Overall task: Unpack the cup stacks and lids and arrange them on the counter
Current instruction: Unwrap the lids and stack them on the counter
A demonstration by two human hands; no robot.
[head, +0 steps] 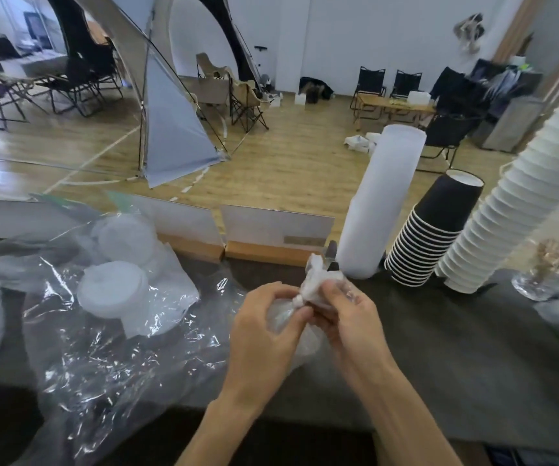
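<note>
Head view showed both hands (308, 317) pinching a knotted plastic bag (315, 280) just before the black cup stack (429, 230). Advisable: loosen the knot gently, avoiding the stack.

Table (439, 348): dark grey-brown, matte, unpatterned. Frosted cup stack (380, 203): translucent milky white, plain. Black cup stack (432, 230): black walls, thin white rolled rims forming a banded stripe pattern down the lower part, white inset base on top. White cup stack (513, 196): off-white throughout, ribbed by repeated rims. Lids (113, 287): white, semi-opaque, seen through wrapping. Plastic wrap (103, 364): clear, colourless, with bright white glints along its creases. Knotted bag end (318, 277) between the hands: cloudy white. Card signs (271, 227): pale grey-white faces, light wood bases. Glass ornament (547, 270): clear base, pale gold upper part. Floor (288, 156): honey-coloured wood planks with white tape lines.
</note>
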